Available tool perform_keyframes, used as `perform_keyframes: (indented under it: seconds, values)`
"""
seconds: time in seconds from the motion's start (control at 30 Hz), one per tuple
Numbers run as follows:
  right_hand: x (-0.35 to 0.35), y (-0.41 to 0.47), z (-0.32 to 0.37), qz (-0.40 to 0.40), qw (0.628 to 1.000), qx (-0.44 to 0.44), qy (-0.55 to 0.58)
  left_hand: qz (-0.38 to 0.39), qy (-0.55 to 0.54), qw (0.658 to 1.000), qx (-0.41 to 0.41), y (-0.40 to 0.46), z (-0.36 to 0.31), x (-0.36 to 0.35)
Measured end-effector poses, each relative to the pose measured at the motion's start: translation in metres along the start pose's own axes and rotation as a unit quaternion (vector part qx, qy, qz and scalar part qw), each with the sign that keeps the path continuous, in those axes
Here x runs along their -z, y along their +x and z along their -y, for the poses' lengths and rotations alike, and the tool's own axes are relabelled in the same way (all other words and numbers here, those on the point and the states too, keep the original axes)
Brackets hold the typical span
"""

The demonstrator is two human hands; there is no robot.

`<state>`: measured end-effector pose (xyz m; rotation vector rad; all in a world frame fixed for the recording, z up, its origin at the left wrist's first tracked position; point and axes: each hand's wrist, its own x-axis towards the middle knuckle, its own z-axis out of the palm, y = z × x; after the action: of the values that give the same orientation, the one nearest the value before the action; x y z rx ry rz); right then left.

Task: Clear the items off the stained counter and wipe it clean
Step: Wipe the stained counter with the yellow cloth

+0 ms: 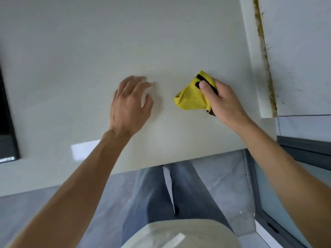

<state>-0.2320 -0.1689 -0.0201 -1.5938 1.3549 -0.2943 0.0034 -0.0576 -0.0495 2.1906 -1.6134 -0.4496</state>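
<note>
A pale cream counter (89,51) fills the upper part of the view, with nothing standing on the part I can see. My right hand (222,102) grips a bunched yellow cloth (192,94) with black trim, thumb on top, and holds it against the counter right of centre. My left hand (130,102) is over the counter just left of the cloth, palm down, fingers spread and loosely bent, holding nothing. Its fingertips are blurred.
A raised cream ledge (254,59) runs along the counter's right side, with a line of brownish grime (265,56) where it meets the white wall. A dark panel (7,122) sits at the left edge. The counter's front edge (161,165) is near my legs.
</note>
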Motion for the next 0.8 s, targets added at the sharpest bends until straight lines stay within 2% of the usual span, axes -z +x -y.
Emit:
perform_keyframes:
  seconds: [0.13,0.3,0.47,0.63,0.8]
  values:
    - [-0.004,-0.076,-0.022,0.059,0.997,-0.052,-0.023,0.035,-0.036,0.998,0.045,-0.075,-0.014,0.025]
    - [-0.004,-0.145,-0.035,0.079,0.988,-0.136,-0.001,0.125,-0.041,0.983,0.125,-0.149,-0.015,0.048]
    - [-0.002,-0.186,-0.048,0.102,0.981,-0.166,-0.008,0.206,-0.041,0.958,0.193,-0.195,0.000,0.061]
    - [0.006,-0.211,-0.066,0.104,0.975,-0.192,-0.042,0.248,-0.078,0.933,0.249,-0.232,0.016,0.057]
    - [0.017,-0.206,-0.066,0.134,0.968,-0.179,-0.116,0.221,-0.106,0.919,0.309,-0.269,0.027,0.051]
